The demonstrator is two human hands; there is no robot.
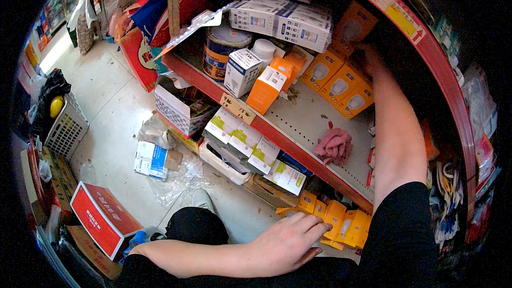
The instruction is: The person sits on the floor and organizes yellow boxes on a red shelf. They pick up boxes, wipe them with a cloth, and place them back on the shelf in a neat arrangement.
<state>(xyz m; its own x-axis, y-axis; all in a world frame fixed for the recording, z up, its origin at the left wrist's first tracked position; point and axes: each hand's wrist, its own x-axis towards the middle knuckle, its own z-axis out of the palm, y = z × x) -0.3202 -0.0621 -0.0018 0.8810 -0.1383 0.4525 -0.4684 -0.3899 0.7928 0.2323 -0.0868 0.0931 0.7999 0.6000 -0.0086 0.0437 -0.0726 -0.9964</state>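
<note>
My right arm reaches deep into a red-edged metal shelf. In shadow at its far end, my right hand (366, 59) is at a row of orange light-bulb boxes (338, 87); its fingers are too dark to make out. Another orange bulb box (355, 24) leans behind that row. My left hand (291, 235) is low in front, fingers loosely bent and thumb apart, with nothing seen in it. Just beyond its fingertips, smaller orange bulb boxes (348, 226) are grouped under the shelf. A crumpled pink cloth (335, 147) lies on the perforated shelf board (296, 118).
A paint can (224, 52), a white bulb box (242, 73) and an orange box (267, 90) stand along the shelf's left. White-and-green boxes (246, 140) sit beneath the red shelf edge (280, 144). Plastic wrap (180, 180) and a blue-white box (151, 160) lie on the floor.
</note>
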